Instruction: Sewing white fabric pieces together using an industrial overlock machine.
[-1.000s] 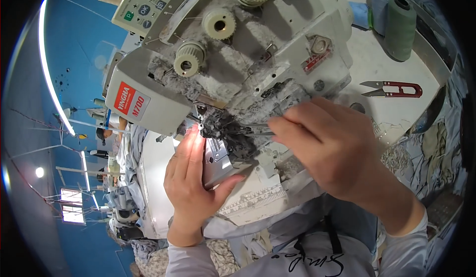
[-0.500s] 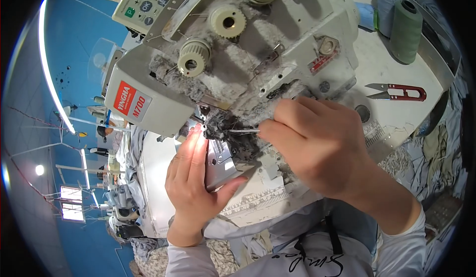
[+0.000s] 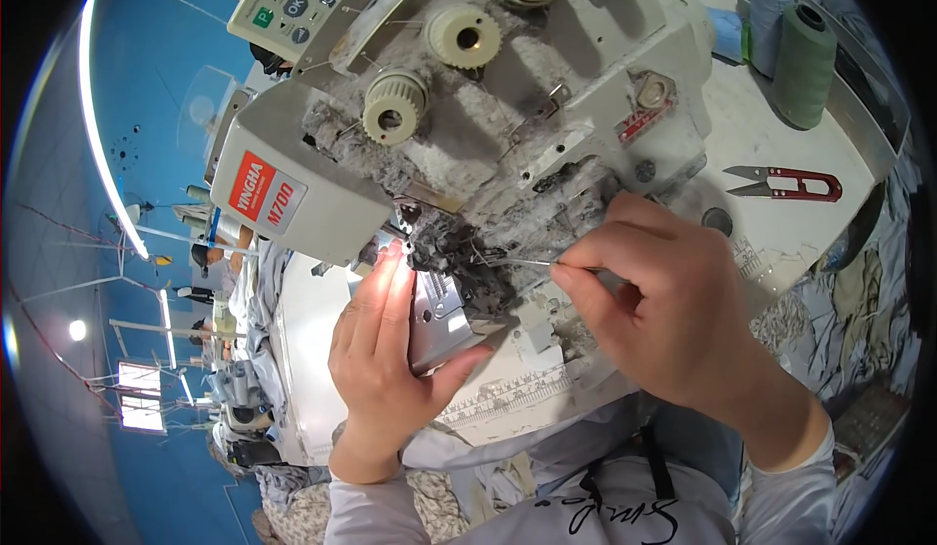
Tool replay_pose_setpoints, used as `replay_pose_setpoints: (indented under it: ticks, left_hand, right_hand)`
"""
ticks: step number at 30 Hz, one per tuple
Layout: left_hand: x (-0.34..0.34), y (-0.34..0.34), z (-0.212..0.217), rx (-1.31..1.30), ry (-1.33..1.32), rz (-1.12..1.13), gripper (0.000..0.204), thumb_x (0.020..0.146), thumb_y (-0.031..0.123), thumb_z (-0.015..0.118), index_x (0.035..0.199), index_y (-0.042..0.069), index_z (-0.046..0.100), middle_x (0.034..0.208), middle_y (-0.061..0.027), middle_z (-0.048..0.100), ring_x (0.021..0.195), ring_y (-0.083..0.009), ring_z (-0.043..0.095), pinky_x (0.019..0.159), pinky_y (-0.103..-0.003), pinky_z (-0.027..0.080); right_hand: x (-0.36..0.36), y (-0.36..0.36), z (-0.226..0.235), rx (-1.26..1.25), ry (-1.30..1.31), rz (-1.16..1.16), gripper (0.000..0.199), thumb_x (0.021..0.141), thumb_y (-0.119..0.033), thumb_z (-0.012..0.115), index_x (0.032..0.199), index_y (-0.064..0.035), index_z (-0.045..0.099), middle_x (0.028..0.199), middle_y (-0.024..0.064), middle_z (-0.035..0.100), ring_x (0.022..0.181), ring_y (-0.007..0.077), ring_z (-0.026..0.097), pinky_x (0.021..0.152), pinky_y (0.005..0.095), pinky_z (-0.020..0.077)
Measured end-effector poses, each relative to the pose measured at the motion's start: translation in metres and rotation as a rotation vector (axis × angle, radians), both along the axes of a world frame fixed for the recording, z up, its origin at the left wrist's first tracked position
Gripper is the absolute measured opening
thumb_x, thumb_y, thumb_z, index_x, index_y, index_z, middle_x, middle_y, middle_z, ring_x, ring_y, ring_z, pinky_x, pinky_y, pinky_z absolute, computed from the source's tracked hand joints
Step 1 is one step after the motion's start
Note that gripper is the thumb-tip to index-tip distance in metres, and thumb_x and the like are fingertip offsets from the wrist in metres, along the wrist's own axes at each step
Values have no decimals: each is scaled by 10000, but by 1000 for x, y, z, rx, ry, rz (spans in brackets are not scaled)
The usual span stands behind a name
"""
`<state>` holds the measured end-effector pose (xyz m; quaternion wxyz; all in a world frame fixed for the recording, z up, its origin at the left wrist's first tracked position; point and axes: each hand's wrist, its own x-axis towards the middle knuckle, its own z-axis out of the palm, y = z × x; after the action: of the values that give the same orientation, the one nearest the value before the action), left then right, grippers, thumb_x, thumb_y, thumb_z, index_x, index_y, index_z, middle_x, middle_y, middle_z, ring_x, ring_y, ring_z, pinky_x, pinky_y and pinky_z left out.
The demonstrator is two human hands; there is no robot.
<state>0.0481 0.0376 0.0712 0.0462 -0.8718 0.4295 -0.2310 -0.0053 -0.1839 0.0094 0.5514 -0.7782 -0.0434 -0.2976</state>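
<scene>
Metal tweezers: likely light, springy; best held mid-shank.
Right hand: pinching tweezers.
Left hand: outstretched, clasping nothing visible.

Lint-caked white sewing machine

White table: open patch at L edge, beside left hand; lane from near edge btwn it & right hand, blocked by dusty off-white sewing machine. Red-handled metal snips obstruct nr R edge, tall green thread cone behind.
</scene>
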Motion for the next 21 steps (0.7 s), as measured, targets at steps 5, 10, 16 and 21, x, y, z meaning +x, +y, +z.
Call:
replay_pose_setpoints:
  ticks: [5, 10, 16, 21]
  left_hand:
    - [1, 1, -1, -18, 1, -21, 766, 686, 501, 742, 1171, -53, 529, 1209, -217, 561, 1058, -364, 583, 858, -394, 478]
    - [0, 1, -2, -35, 4, -29, 772, 683, 499, 745, 1181, -49, 528, 1201, -210, 566, 1048, -357, 586, 858, -393, 479]
    - [0, 1, -2, -26, -16, -11, 776, 686, 501, 742, 1190, -49, 527, 1201, -201, 569, 1044, -348, 589, 856, -390, 479]
    - [0, 1, -2, -23, -15, -12, 779, 689, 496, 742, 1196, -55, 523, 1199, -197, 571, 1047, -341, 589, 853, -386, 479]
  right_hand:
    - [-5, -3, 3, -109, 5, 7, 60, 746, -23, 696, 762, -22, 637, 663, 66, 520, 457, 162, 485, 429, 297, 361]
    - [-5, -1, 3, -74, -25, -5, 60, 748, -27, 696, 776, -19, 643, 666, 68, 523, 464, 161, 491, 431, 299, 361]
    - [0, 2, 2, -40, -61, 12, 83, 744, -36, 708, 795, -12, 648, 678, 69, 535, 474, 163, 507, 441, 289, 387]
    - [-3, 2, 7, -99, -47, 23, 92, 728, -29, 714, 804, -21, 662, 681, 65, 541, 491, 169, 525, 450, 297, 400]
